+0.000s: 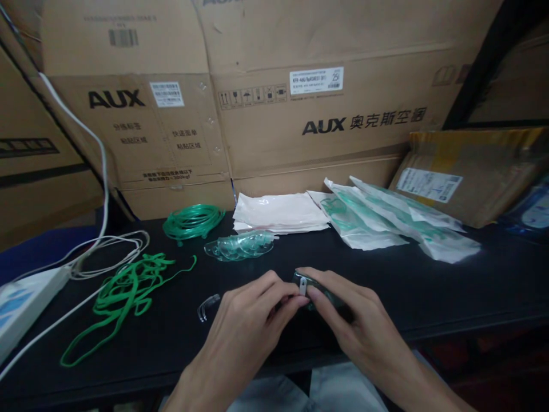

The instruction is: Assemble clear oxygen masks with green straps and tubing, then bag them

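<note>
Near the front edge of the black table [429, 286], my left hand [249, 320] and my right hand [347, 317] meet over a clear green plastic mask [319, 289]. Both hands pinch it, fingertips pressed on a small metal strip [303, 285] at its top. Most of the mask is hidden under my right hand. A small clear plastic connector [208, 306] lies just left of my left hand.
Several more clear green masks [240, 245] are stacked behind the hands. A coil of green tubing [193, 220], loose green elastic straps [124, 292], white cables [107, 252], flat white pouches [278, 213] and sealed mask packs [386, 220] lie further back. Cardboard boxes [300, 114] wall the rear.
</note>
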`<action>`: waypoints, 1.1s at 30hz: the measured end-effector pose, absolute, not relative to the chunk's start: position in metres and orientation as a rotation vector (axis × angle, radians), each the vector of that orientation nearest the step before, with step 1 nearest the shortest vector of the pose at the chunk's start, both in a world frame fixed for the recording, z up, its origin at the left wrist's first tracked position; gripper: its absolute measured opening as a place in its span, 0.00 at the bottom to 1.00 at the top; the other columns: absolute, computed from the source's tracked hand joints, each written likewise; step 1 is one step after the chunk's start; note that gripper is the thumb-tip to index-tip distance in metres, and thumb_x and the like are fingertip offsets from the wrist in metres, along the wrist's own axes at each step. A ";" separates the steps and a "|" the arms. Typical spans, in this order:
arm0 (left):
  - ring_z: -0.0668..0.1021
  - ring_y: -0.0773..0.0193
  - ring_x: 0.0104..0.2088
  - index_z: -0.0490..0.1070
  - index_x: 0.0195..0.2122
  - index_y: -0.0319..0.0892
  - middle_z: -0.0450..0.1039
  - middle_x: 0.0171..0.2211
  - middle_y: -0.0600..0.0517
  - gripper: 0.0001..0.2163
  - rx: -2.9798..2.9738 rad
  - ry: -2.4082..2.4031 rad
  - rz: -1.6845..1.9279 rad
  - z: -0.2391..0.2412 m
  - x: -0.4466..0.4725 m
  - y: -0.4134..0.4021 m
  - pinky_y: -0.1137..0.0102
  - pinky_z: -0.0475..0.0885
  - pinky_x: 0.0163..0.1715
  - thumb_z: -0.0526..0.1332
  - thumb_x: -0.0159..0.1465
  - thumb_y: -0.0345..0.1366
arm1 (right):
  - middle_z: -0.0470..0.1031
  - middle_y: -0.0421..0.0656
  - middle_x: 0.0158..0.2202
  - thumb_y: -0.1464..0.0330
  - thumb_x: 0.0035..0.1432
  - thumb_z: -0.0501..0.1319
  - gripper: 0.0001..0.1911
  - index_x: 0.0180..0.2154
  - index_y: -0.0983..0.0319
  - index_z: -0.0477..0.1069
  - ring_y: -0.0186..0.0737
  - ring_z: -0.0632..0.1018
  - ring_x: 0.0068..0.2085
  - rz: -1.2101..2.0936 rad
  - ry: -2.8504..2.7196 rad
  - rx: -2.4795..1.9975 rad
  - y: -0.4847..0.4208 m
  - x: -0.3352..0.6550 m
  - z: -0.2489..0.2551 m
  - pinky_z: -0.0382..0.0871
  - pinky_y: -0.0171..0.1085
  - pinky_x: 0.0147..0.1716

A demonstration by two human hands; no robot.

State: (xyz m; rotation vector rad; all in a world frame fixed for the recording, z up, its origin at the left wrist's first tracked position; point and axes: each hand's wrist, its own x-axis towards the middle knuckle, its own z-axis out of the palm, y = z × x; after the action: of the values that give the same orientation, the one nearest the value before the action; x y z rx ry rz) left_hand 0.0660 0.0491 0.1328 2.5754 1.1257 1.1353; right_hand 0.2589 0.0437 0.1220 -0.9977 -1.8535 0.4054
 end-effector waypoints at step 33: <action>0.81 0.64 0.39 0.71 0.49 0.46 0.77 0.46 0.51 0.09 2.693 1.211 1.220 0.145 0.070 0.050 0.72 0.75 0.33 0.62 0.70 0.40 | 0.82 0.44 0.41 0.61 0.70 0.56 0.13 0.51 0.59 0.69 0.41 0.83 0.43 0.712 -1.757 -1.123 0.043 0.263 0.129 0.77 0.33 0.40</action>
State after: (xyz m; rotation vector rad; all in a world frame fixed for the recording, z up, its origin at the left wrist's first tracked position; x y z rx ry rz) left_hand 0.0697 0.0500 0.1446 2.6933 1.2110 1.2199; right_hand 0.2626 0.0426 0.1293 -1.1226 -1.7573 0.7123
